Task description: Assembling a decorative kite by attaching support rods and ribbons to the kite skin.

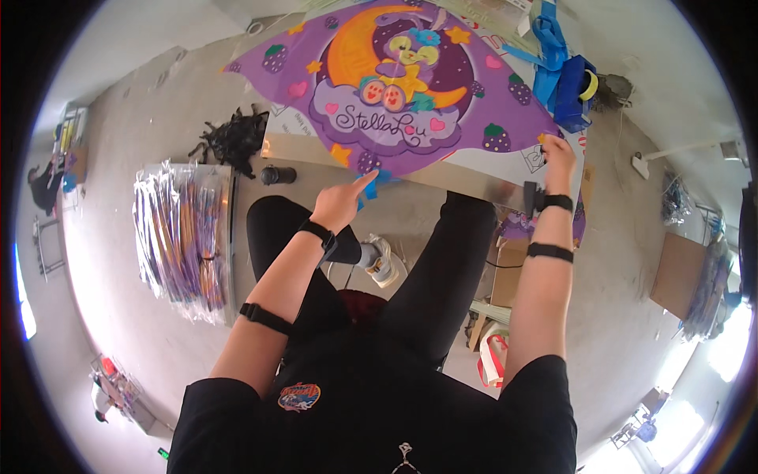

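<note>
A purple kite (478,114), printed with a cartoon animal, an orange moon, hearts and berries, lies spread over a table in front of me. At its lower edge, my left hand (341,203) presses an outstretched index finger on the fabric, the other fingers curled; the thumb is hidden. Blue ribbon (373,189) hangs out just beside that fingertip. On the other side, my right hand (559,158) pinches the kite's right corner, its fingers closed together.
Blue straps (547,35) and a blue tape dispenser (580,93) lie at the table's far right. Left of my knees are a stack of plastic-wrapped packages (178,237), a dark cylinder (279,174) and a black strap pile (237,141). Cardboard (681,272) stands far right.
</note>
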`<act>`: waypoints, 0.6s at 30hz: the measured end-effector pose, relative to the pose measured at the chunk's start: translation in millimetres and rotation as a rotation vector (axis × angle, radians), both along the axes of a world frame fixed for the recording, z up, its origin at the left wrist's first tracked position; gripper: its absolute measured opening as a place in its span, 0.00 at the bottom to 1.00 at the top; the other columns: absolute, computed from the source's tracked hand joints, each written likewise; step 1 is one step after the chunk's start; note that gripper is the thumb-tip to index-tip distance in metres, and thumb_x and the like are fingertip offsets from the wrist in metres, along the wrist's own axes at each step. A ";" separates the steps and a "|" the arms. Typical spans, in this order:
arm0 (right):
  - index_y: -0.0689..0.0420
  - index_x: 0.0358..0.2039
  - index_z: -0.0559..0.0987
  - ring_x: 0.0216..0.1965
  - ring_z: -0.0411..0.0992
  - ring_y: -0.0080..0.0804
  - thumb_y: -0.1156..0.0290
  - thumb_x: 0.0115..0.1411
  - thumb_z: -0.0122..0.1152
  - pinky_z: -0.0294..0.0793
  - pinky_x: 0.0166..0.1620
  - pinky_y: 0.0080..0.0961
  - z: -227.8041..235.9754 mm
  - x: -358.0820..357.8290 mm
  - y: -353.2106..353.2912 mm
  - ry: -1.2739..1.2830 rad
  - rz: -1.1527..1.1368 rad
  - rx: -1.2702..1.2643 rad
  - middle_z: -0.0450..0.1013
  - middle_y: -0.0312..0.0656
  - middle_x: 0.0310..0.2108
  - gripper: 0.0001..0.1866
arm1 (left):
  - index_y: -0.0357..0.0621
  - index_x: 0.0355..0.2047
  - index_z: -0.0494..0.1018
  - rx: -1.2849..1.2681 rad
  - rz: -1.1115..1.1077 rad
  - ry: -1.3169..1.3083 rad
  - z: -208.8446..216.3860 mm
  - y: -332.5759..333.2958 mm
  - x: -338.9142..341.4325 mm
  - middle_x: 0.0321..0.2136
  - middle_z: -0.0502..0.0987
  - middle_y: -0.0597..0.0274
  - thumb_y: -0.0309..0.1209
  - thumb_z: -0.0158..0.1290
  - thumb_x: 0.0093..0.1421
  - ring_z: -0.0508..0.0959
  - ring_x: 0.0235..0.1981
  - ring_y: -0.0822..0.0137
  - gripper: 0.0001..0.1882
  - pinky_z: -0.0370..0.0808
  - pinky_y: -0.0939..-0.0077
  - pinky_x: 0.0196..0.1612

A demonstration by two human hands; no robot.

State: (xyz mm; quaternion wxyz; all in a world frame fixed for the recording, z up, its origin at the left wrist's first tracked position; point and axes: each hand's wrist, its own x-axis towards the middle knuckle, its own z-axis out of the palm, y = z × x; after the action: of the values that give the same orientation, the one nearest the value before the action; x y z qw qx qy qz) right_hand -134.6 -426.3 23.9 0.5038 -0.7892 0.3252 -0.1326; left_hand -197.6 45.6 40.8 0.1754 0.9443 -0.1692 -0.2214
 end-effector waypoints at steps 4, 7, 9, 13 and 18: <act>0.61 0.34 0.82 0.26 0.69 0.17 0.68 0.58 0.62 0.68 0.31 0.17 25.1 -27.2 132.7 -0.014 0.268 0.242 0.74 0.32 0.24 0.09 | 0.73 0.64 0.57 -0.028 0.028 0.008 -1.6 2.1 -3.4 0.23 0.77 0.54 0.23 0.45 0.55 0.78 0.27 0.49 0.37 0.73 0.57 0.31; 0.61 0.35 0.82 0.23 0.70 0.18 0.72 0.57 0.62 0.69 0.28 0.16 22.5 -50.3 219.2 0.024 0.247 0.589 0.75 0.34 0.25 0.08 | 0.73 0.64 0.58 -0.012 0.023 0.019 -3.4 -0.9 -3.3 0.23 0.77 0.54 0.22 0.44 0.55 0.78 0.28 0.50 0.37 0.73 0.58 0.31; 0.64 0.36 0.82 0.23 0.72 0.19 0.72 0.58 0.61 0.71 0.26 0.16 5.3 -56.7 255.8 0.007 0.281 0.595 0.76 0.36 0.24 0.09 | 0.73 0.63 0.58 0.010 0.013 0.024 -0.4 -5.9 -3.6 0.24 0.77 0.54 0.22 0.44 0.56 0.79 0.28 0.51 0.37 0.73 0.58 0.31; 0.66 0.36 0.81 0.23 0.72 0.19 0.75 0.57 0.61 0.72 0.26 0.17 -6.5 -62.4 300.0 0.044 0.177 0.563 0.76 0.36 0.24 0.09 | 0.74 0.63 0.58 0.015 0.011 0.029 -1.6 -4.6 -2.6 0.26 0.79 0.55 0.22 0.44 0.56 0.80 0.30 0.53 0.37 0.74 0.59 0.31; 0.67 0.43 0.78 0.23 0.74 0.20 0.76 0.56 0.61 0.72 0.26 0.19 -11.5 -58.7 314.2 0.083 0.228 0.387 0.77 0.39 0.25 0.14 | 0.74 0.64 0.56 -0.053 0.024 0.015 -13.1 1.6 -2.1 0.28 0.79 0.53 0.23 0.42 0.58 0.79 0.30 0.50 0.35 0.74 0.56 0.31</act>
State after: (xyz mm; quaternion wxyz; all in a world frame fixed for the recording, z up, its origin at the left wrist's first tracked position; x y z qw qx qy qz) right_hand -193.3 -112.2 12.4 0.6435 -0.7144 0.2739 0.0227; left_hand -199.7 47.2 27.7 0.2041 0.9395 -0.1625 -0.2219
